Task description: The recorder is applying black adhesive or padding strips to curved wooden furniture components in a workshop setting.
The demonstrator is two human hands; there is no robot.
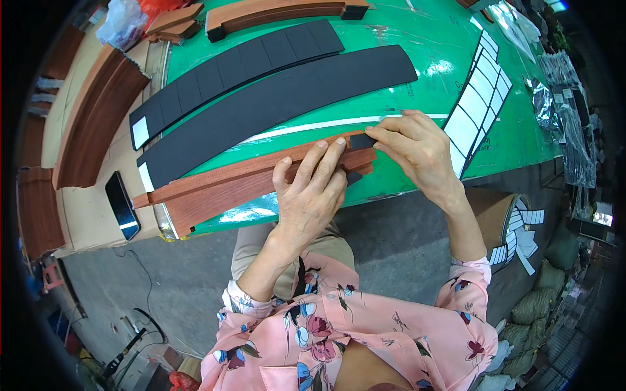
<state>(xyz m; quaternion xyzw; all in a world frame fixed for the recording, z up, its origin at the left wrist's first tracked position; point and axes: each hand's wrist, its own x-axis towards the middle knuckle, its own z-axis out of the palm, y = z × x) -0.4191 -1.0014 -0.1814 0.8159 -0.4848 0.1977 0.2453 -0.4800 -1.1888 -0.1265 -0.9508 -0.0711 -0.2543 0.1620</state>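
Note:
A long reddish-brown wooden moulding [228,186] lies along the near edge of the green table, turned on its side. My left hand [310,179] grips it right of its middle, fingers laid over the upper edge and the thumb side against the wood. A small black foam pad [362,140] sits at the moulding's right end. The fingertips of my right hand [414,146] pinch at that pad's right edge. Another dark piece shows just below the moulding there, partly hidden. Beyond lie two black foam strips, a scored one [241,68] and a plainer one [287,101], with white backing bared at their left ends.
White backing sheets [482,98] lie at the right of the green table [385,98]. Another wooden moulding [280,16] with black end pads rests at the back. A phone [122,205] and curved mouldings [98,117] are at left. A box [486,212] with white scraps stands on the floor.

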